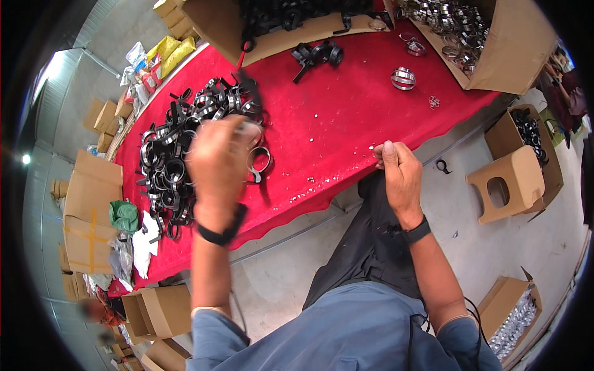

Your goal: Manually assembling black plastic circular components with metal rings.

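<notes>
Two bare hands at a red-covered table, ring pile on the left

Left hand (pixel 216 162): blurred, over the near right side of a heaped pile of black-and-silver ring-shaped clamps (pixel 171 168). Fingers point toward the far side; cannot tell whether they are spread, pressed together or pinching a ring. One silver ring with a black tab (pixel 259 160) lies just right of this hand, on the red cloth (pixel 346 123).

Right hand (pixel 402 178): at the table's near edge, well apart from the pile. Fingers curled, thumb tip close to the forefinger; cannot tell whether anything is pinched.

Farther back: a small cluster of black clamps (pixel 318 55) before an open brown cardboard box (pixel 213 31); shiny silver metal rings (pixel 403 78) nearer the right end. Small white bits are scattered along the near edge.
</notes>
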`<act>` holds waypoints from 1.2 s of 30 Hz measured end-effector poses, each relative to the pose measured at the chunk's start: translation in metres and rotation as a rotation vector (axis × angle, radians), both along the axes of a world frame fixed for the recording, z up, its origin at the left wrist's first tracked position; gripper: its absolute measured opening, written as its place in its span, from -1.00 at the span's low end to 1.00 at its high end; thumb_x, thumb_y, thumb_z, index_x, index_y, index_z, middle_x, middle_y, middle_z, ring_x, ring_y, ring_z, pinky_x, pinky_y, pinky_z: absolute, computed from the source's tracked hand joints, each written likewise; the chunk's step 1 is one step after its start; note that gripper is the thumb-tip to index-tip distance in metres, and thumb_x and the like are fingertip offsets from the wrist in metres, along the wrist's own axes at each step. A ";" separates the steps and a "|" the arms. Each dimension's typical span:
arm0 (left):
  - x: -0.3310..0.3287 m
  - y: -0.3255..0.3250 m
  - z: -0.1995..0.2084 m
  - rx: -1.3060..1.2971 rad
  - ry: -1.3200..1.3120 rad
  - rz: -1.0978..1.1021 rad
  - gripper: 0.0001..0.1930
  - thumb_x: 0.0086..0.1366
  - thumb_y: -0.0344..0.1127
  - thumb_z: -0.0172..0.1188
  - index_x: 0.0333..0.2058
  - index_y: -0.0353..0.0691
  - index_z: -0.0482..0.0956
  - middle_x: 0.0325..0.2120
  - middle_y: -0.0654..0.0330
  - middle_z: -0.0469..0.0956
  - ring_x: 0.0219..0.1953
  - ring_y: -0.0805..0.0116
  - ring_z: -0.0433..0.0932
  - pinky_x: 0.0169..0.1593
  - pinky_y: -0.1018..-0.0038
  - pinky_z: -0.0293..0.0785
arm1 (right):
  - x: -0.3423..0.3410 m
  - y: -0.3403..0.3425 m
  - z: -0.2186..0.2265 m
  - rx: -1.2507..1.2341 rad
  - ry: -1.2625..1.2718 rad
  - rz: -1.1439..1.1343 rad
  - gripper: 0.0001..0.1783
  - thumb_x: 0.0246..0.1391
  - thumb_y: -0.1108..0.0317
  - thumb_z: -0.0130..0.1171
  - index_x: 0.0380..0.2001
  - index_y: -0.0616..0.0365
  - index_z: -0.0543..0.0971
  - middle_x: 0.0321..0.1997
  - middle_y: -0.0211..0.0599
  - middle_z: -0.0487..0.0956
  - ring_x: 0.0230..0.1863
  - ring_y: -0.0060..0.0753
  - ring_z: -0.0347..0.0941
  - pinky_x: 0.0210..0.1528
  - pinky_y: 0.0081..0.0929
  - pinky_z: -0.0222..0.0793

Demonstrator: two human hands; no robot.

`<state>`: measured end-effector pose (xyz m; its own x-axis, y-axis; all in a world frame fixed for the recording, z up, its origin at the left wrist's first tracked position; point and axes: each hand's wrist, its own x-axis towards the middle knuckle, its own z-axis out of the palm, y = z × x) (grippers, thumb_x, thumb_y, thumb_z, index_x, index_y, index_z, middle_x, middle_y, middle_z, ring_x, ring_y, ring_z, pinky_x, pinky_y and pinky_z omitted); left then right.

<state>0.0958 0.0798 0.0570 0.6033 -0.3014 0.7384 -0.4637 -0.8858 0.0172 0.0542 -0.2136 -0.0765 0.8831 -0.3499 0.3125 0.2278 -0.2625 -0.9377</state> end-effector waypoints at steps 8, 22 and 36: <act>0.075 0.205 0.058 0.444 0.141 0.633 -0.69 0.27 -0.17 0.49 -0.08 -0.17 0.75 -0.18 0.02 0.68 -0.11 -0.06 0.69 -0.07 0.10 0.61 | 0.132 -0.106 -0.010 -0.519 -0.145 -0.247 -0.70 0.32 0.15 0.30 -0.12 0.19 0.70 -0.22 0.03 0.67 -0.15 0.13 0.63 -0.04 0.02 0.51; 0.105 -0.063 -0.043 -0.352 0.611 -0.289 -0.53 0.56 -0.23 0.24 0.35 -0.22 0.50 0.13 0.03 0.68 0.03 0.21 0.72 0.06 0.31 0.68 | 0.168 -0.096 0.014 0.268 0.113 0.331 -0.72 0.48 0.39 0.16 0.08 0.37 0.65 -0.05 -0.15 0.74 -0.06 -0.32 0.73 0.01 -0.32 0.72; 0.063 -0.115 -0.114 -0.907 1.107 -0.502 -0.65 0.65 -0.09 0.12 -0.05 -0.31 0.64 -0.17 0.17 0.71 -0.14 0.36 0.70 -0.11 0.41 0.70 | 0.089 -0.037 0.010 0.171 0.299 0.180 -0.77 0.27 0.41 0.28 -0.10 0.32 0.73 -0.32 0.10 0.74 -0.32 -0.09 0.75 -0.23 -0.26 0.62</act>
<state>0.1586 -0.0353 -0.0569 0.9380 -0.3445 0.0385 -0.0932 -0.1436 0.9852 0.1437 -0.2502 -0.0662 0.9784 -0.2058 -0.0173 -0.0340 -0.0776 -0.9964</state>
